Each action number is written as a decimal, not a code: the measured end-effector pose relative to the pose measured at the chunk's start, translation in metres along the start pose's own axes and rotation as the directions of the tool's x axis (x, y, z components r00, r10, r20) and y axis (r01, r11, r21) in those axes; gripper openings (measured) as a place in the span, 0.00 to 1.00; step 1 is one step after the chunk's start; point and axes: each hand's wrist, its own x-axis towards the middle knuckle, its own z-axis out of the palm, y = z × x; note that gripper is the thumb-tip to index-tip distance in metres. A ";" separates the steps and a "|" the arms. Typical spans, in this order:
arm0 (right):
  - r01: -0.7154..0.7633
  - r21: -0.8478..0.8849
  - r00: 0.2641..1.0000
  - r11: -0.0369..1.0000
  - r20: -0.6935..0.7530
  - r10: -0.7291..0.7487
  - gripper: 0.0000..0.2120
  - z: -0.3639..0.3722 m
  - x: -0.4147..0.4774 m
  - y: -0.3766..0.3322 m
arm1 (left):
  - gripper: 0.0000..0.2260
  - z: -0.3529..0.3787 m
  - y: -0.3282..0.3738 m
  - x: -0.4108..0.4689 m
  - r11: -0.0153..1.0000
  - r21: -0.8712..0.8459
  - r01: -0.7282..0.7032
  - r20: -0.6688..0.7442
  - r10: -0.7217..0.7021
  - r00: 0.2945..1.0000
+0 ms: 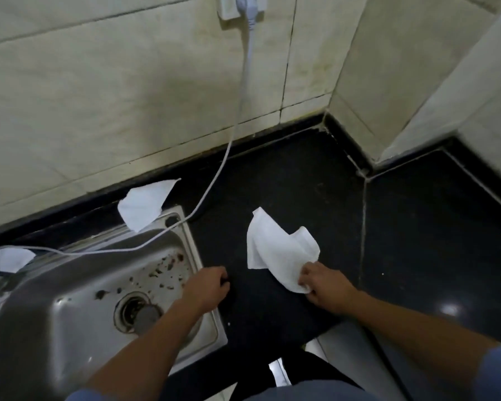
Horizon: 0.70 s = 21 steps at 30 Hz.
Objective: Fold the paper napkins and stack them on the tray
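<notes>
My right hand (323,285) pinches the near corner of a white paper napkin (275,250) that lies loosely folded on the black counter (417,241). My left hand (210,287) rests with curled fingers at the sink's right rim, holding nothing. A second white napkin (145,205) lies at the sink's back corner against the wall. A third crumpled napkin (6,259) sits at the far left edge. No tray is in view.
A steel sink (70,314) with a dirty basin fills the lower left. A white cable (214,180) hangs from a wall plug (248,7) and runs across the sink's rim. Tiled walls close the back and right corner.
</notes>
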 end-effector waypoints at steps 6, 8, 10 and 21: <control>-0.127 0.241 0.967 0.962 -0.187 0.175 0.22 -0.017 -0.011 0.017 | 0.09 0.014 0.031 0.028 0.998 0.001 -0.067 -0.078 0.067 0.995; -0.240 0.349 0.905 0.906 -0.258 0.339 0.19 -0.034 0.009 0.032 | 0.11 0.020 0.045 0.039 0.990 0.051 -0.133 -0.116 0.138 0.984; -0.337 0.443 0.853 0.831 -0.231 0.469 0.20 -0.044 0.032 0.047 | 0.14 0.028 0.058 0.046 0.973 0.123 -0.196 -0.099 0.209 0.973; -0.397 0.600 0.738 0.695 -0.241 0.630 0.11 -0.039 0.060 0.075 | 0.12 0.052 0.053 -0.013 0.959 0.252 -0.128 0.123 0.099 0.987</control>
